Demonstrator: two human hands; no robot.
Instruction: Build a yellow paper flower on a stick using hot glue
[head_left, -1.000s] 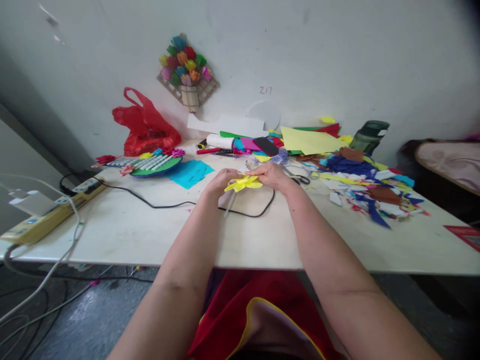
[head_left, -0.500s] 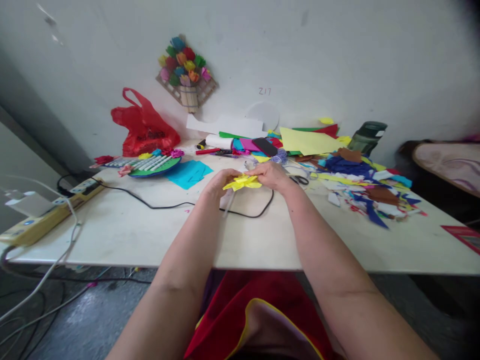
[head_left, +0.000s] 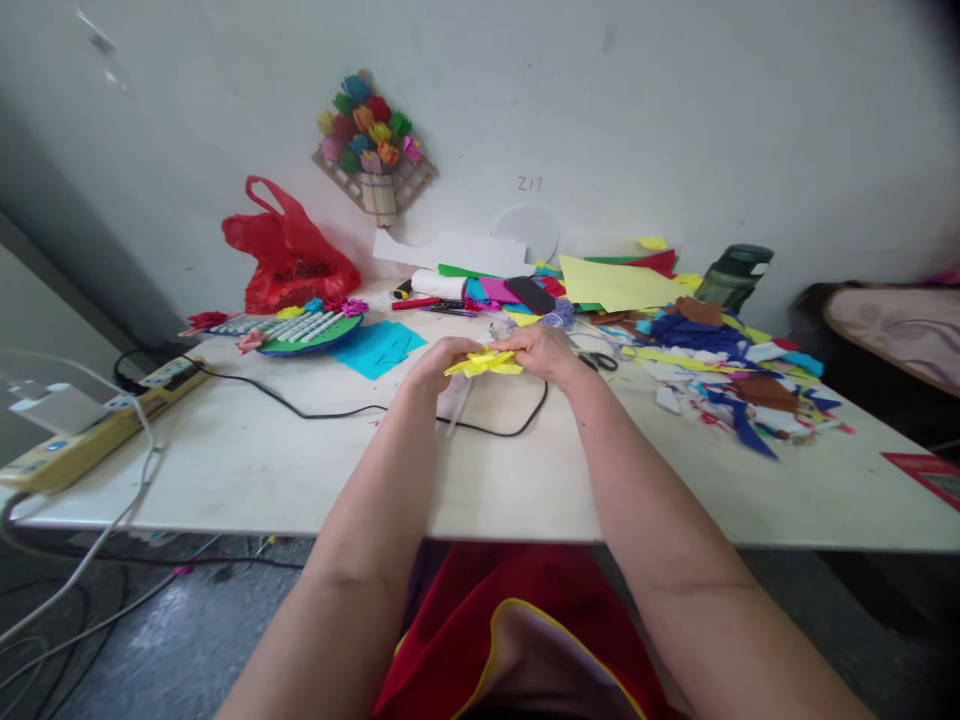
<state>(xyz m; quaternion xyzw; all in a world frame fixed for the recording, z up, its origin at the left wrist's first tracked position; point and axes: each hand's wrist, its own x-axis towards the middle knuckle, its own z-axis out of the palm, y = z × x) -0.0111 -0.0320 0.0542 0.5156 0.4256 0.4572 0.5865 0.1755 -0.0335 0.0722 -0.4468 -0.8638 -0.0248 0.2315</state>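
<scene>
Both my hands meet over the middle of the white table, pinching a yellow folded paper flower between them. My left hand grips its left side with curled fingers. My right hand grips its right side, fingers closed. A pale stick hangs down from under the flower towards the table. A black cable loops on the table just below the hands.
Coloured paper sheets and scraps crowd the table's right and back. Scissors lie right of my hand. A blue sheet, a green plate of paper rolls, a red bag and a power strip lie left. A dark bottle stands back right.
The hands and the yellow flower stay in nearly the same place, with only small finger shifts on the paper. The view has shifted very slightly.
</scene>
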